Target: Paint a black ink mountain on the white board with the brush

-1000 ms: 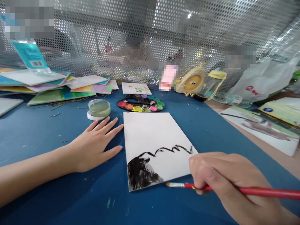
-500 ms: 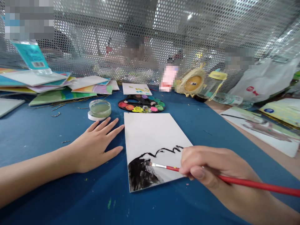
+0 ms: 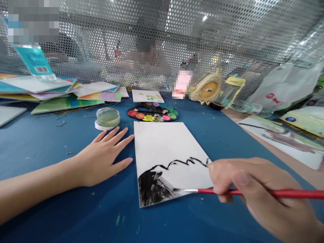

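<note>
On the blue table (image 3: 106, 209) lies a white card (image 3: 167, 145) with black paint (image 3: 152, 185) at its near corner. The left hand (image 3: 101, 162) rests flat just beside it, fingers spread and empty. The right hand (image 3: 253, 189) grips a red brush (image 3: 298, 194) in curled fingers, its long axis nearly level, bristles pointing left at the paint.
</note>
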Tool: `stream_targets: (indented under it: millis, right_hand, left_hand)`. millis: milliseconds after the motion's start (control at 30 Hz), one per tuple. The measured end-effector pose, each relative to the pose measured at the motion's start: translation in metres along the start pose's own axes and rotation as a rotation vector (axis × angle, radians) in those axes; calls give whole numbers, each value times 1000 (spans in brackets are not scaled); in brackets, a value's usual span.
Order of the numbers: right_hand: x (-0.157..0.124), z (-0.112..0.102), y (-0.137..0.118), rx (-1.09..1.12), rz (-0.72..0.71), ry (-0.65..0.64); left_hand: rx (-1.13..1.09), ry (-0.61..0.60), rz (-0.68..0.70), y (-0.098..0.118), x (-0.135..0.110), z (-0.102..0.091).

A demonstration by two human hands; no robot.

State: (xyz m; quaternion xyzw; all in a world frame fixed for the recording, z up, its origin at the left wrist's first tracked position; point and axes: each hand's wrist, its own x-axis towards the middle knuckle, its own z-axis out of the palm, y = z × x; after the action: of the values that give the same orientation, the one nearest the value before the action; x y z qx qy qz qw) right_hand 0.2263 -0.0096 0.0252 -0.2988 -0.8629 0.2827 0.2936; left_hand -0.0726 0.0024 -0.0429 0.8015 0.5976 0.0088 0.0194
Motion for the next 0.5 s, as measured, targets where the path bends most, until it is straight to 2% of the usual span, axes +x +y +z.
stream_targets:
  millis: [200,267,367,500]
  right_hand:
    - [6,14,4,-65,-35,-27]
    - [7,15,5,-86,-5,-53]
    - [6,12,5,-99,53,-38]
    - [1,2,4,10,32,18]
  left_hand:
    - [1,8,13,0,1,0]
    - [3,4,11,0,1,0]
    - [7,4,9,0,1,0]
    - [2,17,12,0,0,1]
